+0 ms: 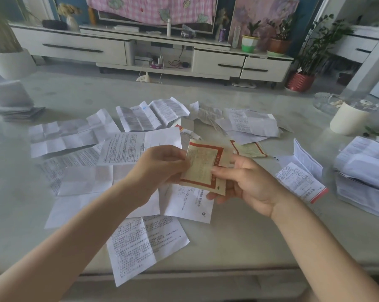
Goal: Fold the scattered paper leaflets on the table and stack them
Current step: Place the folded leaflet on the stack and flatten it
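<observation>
Left hand (162, 164) has its fingers curled onto the left edge of the cream leaflet with the red border (202, 168). The right hand (247, 184) pinches the right side, thumb (223, 170) flat on the front and the other fingers underneath. So both hands are clamped on that one sheet, held up just over the table (238, 243), and two slightly offset layers show. Under and beyond the hands, white leaflets (123, 149) lie scattered and opened out, overlapping each other. A second red-bordered leaflet (249, 149) lies flat just past the right hand. Over at the table's right edge there's a thick stack of papers (362, 171), with a smaller pile (14, 105) at the far left.
</observation>
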`<state>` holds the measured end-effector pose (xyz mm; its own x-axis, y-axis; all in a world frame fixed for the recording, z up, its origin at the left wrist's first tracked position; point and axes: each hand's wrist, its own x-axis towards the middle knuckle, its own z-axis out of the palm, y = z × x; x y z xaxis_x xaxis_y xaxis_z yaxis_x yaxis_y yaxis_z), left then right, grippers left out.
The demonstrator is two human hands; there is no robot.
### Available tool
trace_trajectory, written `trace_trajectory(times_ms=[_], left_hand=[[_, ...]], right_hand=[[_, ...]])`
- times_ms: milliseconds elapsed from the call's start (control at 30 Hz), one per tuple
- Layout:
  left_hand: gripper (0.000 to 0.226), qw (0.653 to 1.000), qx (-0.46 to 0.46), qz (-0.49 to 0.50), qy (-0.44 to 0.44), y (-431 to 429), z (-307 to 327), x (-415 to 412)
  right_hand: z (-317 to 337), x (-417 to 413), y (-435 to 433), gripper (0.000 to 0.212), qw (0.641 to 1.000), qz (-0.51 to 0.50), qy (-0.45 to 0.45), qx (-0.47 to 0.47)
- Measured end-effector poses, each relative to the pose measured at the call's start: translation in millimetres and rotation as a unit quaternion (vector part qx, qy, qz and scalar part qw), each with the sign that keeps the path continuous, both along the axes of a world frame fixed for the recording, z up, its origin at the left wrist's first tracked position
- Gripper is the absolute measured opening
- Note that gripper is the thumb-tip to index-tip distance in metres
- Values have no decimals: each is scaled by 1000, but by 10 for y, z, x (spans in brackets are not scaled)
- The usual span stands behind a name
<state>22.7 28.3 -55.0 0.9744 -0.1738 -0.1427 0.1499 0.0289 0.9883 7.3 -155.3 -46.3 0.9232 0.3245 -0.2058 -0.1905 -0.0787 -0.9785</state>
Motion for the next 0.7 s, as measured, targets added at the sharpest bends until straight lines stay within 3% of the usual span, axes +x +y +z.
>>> trace_trajectory(times_ms=[133, 300, 400, 567, 700], left_hand=[[25, 1000, 7, 0, -22, 0, 21, -16], [14, 986, -140, -30, 86, -81, 59, -62], [21, 996, -43, -59, 45, -91, -14, -85], [12, 999, 25, 6, -26, -88, -36, -83], [11, 996, 53, 18, -70, -133, -9, -120]], right_hand=[[20, 9, -32, 32, 1000, 7, -15, 22], [-48, 3, -22, 49, 991, -45, -121, -40], [-90, -22, 1, 56, 977, -48, -183, -103], [-9, -57, -96, 33, 996, -22, -82, -25], [-60, -93, -53, 9, 980, -70, -150, -110]])
